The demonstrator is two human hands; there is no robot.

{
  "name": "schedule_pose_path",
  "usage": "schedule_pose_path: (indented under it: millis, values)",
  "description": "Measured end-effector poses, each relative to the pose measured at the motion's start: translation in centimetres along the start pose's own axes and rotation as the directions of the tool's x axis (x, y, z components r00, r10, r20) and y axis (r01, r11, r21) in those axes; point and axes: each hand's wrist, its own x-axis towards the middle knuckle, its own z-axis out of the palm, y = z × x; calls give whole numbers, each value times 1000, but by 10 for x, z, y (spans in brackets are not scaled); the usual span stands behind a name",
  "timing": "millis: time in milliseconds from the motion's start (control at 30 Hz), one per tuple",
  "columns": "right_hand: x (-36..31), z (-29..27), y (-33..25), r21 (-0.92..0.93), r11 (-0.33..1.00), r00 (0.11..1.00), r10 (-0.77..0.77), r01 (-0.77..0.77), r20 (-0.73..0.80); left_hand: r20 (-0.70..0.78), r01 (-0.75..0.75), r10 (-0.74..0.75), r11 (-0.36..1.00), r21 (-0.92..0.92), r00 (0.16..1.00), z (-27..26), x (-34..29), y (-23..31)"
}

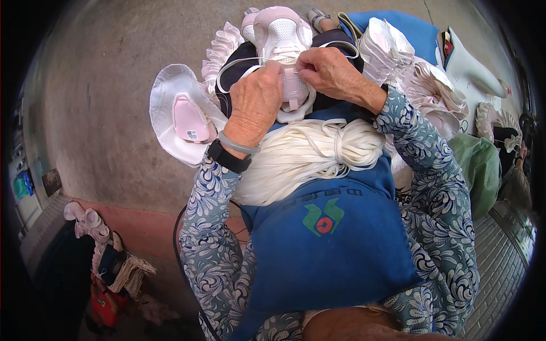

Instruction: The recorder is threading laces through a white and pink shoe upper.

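Note:
A pink and white shoe upper [283, 37] lies over my lap with its toe pointing away and its pink tongue [294, 90] toward me. A white shoelace [245, 59] runs through its eyelets and loops out to both sides. My left hand [256, 99] is closed on the lace at the left edge of the throat. On the other side, my right hand [334, 71] pinches the lace, its fingertips mostly hidden. Just below both hands, a tied bundle of white shoelaces [318, 150] rests across my blue apron [335, 250].
A white and pink shoe upper [190, 119] lies at the left beside a ruffled stack of uppers [224, 48]. More stacked uppers [387, 48] are at the right, near a green plastic bag [479, 170]. Another person in red [103, 307] sits at the lower left.

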Motion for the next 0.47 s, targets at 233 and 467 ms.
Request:
schedule_pose_path:
  millis: [233, 467]
  values:
    - [-6, 5, -2, 127, 992, 1000, 3, -3, -7, 74, 82, -72, 987, -140, 995, -1, 3, -8]
    - [-5, 17, -12, -140, 969, 978, -209, 205, -19, 151, 88, -90, 996, 22, 984, -3, 5, -4]
